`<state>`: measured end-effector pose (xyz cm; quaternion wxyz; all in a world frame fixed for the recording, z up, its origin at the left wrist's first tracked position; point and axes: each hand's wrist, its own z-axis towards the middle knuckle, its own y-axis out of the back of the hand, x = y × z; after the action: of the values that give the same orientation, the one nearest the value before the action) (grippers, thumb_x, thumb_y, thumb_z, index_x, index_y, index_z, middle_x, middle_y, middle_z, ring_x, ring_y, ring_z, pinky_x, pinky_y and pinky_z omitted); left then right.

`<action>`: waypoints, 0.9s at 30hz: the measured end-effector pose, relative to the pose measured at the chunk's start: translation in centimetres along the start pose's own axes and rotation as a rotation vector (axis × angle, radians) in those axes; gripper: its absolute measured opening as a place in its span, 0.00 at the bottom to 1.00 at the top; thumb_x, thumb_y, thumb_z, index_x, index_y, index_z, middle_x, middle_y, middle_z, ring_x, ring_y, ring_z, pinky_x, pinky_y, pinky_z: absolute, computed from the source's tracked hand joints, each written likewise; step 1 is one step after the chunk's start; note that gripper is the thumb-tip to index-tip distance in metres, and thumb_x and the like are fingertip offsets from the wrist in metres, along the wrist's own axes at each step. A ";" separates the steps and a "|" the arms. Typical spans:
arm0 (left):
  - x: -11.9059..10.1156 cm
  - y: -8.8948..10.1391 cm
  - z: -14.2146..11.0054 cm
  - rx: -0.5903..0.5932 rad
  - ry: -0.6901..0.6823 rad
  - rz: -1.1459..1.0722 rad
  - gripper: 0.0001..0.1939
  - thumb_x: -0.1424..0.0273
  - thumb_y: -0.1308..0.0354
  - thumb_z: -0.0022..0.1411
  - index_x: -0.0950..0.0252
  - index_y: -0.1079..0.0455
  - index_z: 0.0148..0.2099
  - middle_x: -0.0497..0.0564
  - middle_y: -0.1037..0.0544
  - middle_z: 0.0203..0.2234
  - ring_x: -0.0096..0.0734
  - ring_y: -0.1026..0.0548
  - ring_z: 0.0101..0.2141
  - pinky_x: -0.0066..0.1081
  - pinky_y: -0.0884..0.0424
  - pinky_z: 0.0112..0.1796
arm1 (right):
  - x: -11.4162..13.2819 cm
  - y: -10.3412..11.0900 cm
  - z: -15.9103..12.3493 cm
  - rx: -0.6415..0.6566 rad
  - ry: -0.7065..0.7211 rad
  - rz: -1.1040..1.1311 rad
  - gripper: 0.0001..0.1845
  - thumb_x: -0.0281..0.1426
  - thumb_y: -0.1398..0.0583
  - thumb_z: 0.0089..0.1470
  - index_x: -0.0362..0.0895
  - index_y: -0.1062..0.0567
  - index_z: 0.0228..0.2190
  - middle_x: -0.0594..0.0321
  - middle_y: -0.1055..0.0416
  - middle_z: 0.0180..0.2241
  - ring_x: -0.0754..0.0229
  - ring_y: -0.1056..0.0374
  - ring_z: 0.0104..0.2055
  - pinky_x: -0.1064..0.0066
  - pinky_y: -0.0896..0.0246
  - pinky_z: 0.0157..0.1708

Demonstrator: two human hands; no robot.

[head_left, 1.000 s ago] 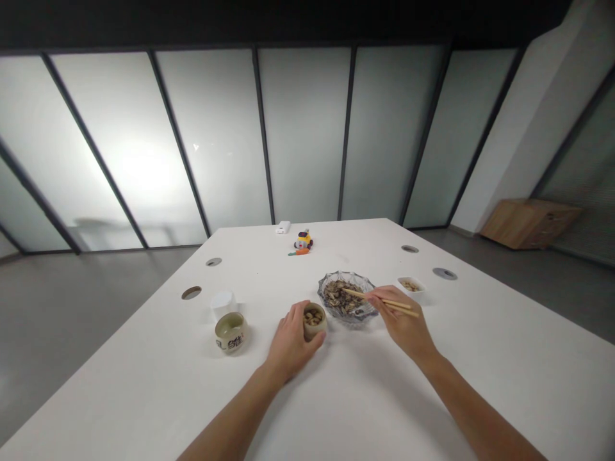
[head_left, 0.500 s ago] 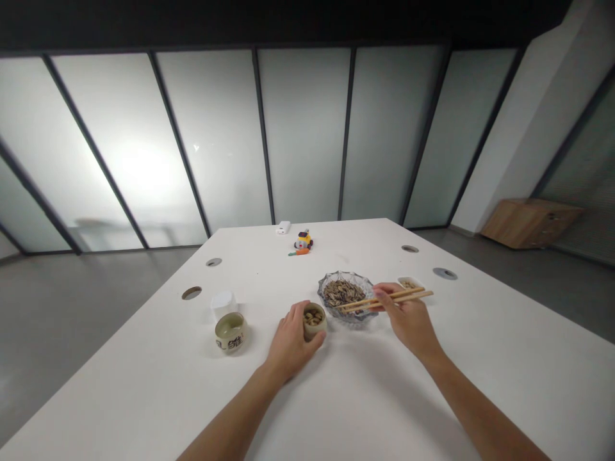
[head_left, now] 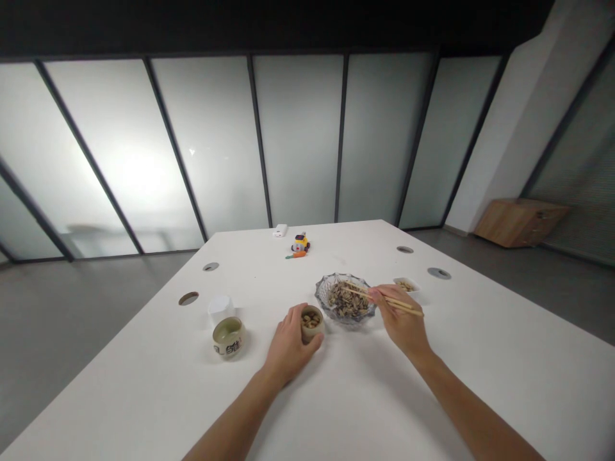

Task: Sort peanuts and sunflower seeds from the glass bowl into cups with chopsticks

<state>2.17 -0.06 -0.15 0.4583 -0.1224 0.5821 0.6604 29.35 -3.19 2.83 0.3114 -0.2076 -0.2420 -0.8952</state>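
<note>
My left hand (head_left: 292,342) is wrapped around the left side of a small ceramic cup (head_left: 313,332), which stands upright and holds several light-brown nuts or shells. Between the fingers of my right hand (head_left: 402,326) is a pair of wooden chopsticks (head_left: 402,306). Their tips reach over a scalloped glass bowl (head_left: 324,301) filled with striped sunflower seeds (head_left: 350,303). Whether a seed is pinched in the tips is too small to tell. Just beyond my right hand sits a small white dish (head_left: 413,289) with pale pieces in it.
A second ceramic cup (head_left: 229,346) with dark characters stands at the left, beside a white container (head_left: 221,308). Farther back lie a yellow toy vehicle (head_left: 300,242), an orange toy carrot (head_left: 298,255) and a white device (head_left: 280,230). Round holes (head_left: 189,298) pierce the white table (head_left: 158,378).
The chopstick tips have swung away from me, from the near side of the glass bowl to over its far part, and the seeds look shifted. My left hand stays on the cup.
</note>
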 end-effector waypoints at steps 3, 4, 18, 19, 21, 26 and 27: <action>0.0 0.0 -0.1 0.005 0.007 -0.006 0.31 0.65 0.36 0.61 0.57 0.38 0.65 0.55 0.27 0.60 0.46 0.26 0.56 0.43 0.33 0.59 | 0.0 0.4 0.4 -0.060 -0.003 -0.037 0.18 0.43 0.42 0.70 0.48 0.20 0.33 0.60 0.20 0.32 0.54 0.24 0.36 0.62 0.30 0.39; -0.1 0.0 -0.1 0.008 0.007 -0.004 0.31 0.65 0.36 0.61 0.57 0.38 0.65 0.55 0.28 0.60 0.46 0.26 0.56 0.44 0.33 0.59 | 0.0 0.5 0.5 -0.075 -0.007 -0.046 0.19 0.44 0.43 0.70 0.48 0.20 0.33 0.60 0.20 0.31 0.54 0.25 0.36 0.62 0.30 0.39; -0.4 0.3 -0.1 0.010 -0.008 -0.015 0.30 0.65 0.37 0.61 0.57 0.38 0.64 0.56 0.28 0.60 0.47 0.27 0.57 0.45 0.34 0.60 | 0.4 0.5 0.4 0.018 -0.028 -0.069 0.25 0.52 0.44 0.68 0.49 0.21 0.30 0.59 0.21 0.29 0.53 0.26 0.31 0.62 0.31 0.34; -0.4 0.3 -0.1 0.008 -0.009 -0.016 0.30 0.65 0.37 0.61 0.57 0.38 0.64 0.56 0.28 0.60 0.47 0.27 0.57 0.45 0.34 0.60 | 0.4 0.5 0.4 0.023 -0.028 -0.065 0.25 0.52 0.44 0.68 0.49 0.21 0.30 0.58 0.22 0.29 0.53 0.26 0.32 0.61 0.31 0.34; -0.4 0.3 -0.1 0.009 -0.003 -0.014 0.31 0.65 0.36 0.61 0.57 0.38 0.64 0.56 0.28 0.60 0.47 0.27 0.57 0.44 0.33 0.60 | 0.3 0.5 0.4 0.034 -0.019 -0.049 0.24 0.51 0.43 0.68 0.48 0.21 0.30 0.58 0.22 0.29 0.53 0.26 0.32 0.61 0.30 0.34; -0.4 0.2 -0.1 0.019 0.004 -0.005 0.31 0.65 0.37 0.61 0.58 0.39 0.65 0.56 0.28 0.60 0.47 0.28 0.58 0.44 0.34 0.61 | 0.1 0.5 0.2 0.045 0.012 -0.007 0.20 0.48 0.41 0.67 0.49 0.21 0.32 0.59 0.21 0.31 0.53 0.25 0.34 0.60 0.29 0.36; -0.3 0.2 -0.1 0.021 0.004 -0.004 0.31 0.65 0.37 0.61 0.58 0.39 0.65 0.56 0.29 0.60 0.47 0.28 0.58 0.45 0.34 0.61 | 0.1 0.5 0.2 0.044 0.009 -0.006 0.19 0.48 0.41 0.67 0.49 0.20 0.32 0.59 0.21 0.31 0.53 0.25 0.34 0.60 0.29 0.36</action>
<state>2.18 -0.25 0.18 0.4596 -0.1200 0.5899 0.6530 29.65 -3.43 3.17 0.3144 -0.1961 -0.2607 -0.8915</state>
